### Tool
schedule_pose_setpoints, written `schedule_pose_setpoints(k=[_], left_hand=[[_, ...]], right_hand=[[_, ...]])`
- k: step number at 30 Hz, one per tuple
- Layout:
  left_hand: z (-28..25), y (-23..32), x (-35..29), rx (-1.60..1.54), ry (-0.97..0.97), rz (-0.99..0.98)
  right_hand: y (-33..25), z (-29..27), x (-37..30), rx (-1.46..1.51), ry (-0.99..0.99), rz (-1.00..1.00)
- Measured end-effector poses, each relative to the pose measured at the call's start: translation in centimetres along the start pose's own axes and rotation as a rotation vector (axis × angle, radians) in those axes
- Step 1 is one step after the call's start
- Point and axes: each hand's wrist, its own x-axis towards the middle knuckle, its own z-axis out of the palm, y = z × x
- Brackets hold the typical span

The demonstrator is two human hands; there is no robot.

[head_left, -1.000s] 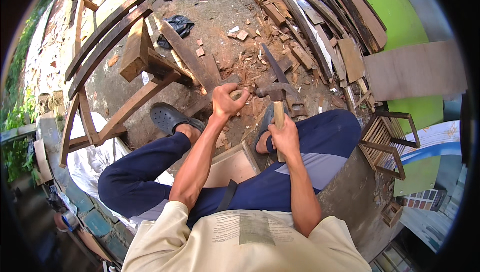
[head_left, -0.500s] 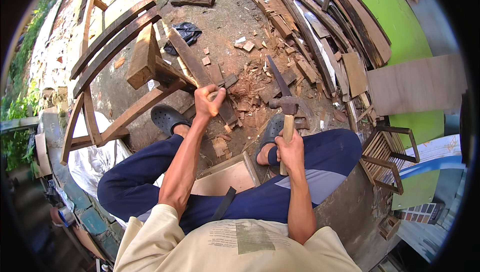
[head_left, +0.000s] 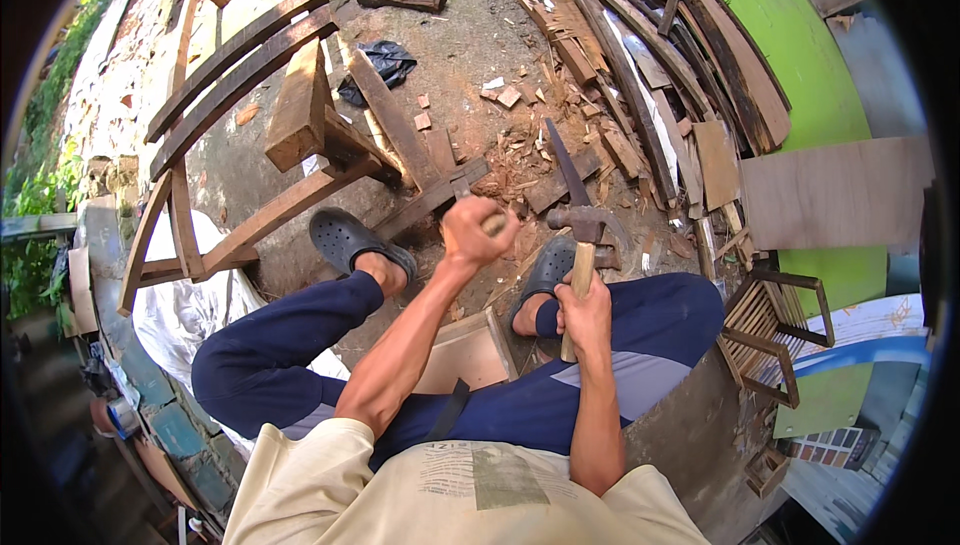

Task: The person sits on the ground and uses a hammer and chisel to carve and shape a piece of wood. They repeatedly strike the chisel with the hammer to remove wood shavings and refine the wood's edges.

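Note:
My right hand (head_left: 585,310) is closed around the wooden handle of a hammer (head_left: 581,270). The hammer stands nearly upright, its dark metal head at the top. My left hand (head_left: 475,230) is wrapped round the wooden handle of a chisel (head_left: 494,225); a short flat metal blade shows beyond the fist. Just past that blade lies a dark wooden board (head_left: 430,200), set crosswise to a longer plank (head_left: 390,120). Behind the hammer head, a saw blade (head_left: 568,163) lies among scraps.
A wooden frame with curved slats (head_left: 240,65) stands at left. Wood chips (head_left: 500,150) litter the ground ahead. Planks (head_left: 625,85) are piled along the green panel (head_left: 800,65) at right. A shallow wooden box (head_left: 465,355) sits between my legs, and a small slatted rack (head_left: 770,320) stands right.
My left hand has moved right and a little nearer, and the chisel now shows in it. The crosswise board is more exposed. My right hand keeps the hammer in nearly the same place.

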Motion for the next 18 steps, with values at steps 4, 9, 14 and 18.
schedule_pose_setpoints(k=[4, 9, 14, 18], left_hand=[[0.3, -0.8, -1.8, 0.008, 0.014, -0.179], [-1.4, 0.6, -4.1, -0.024, -0.091, -0.029], [-5.2, 2.2, -3.2, -0.117, -0.089, -0.015], [-8.5, 6.0, -2.1, -0.099, -0.269, 0.227]], right_hand=[[-0.4, -0.2, -0.4, 0.01, 0.021, 0.073], [-0.7, -0.4, -0.4, 0.076, -0.008, 0.042], [-1.0, -0.1, -0.1, 0.1, -0.001, 0.006], [-1.0, 0.4, -0.3, 0.005, 0.002, 0.043]])
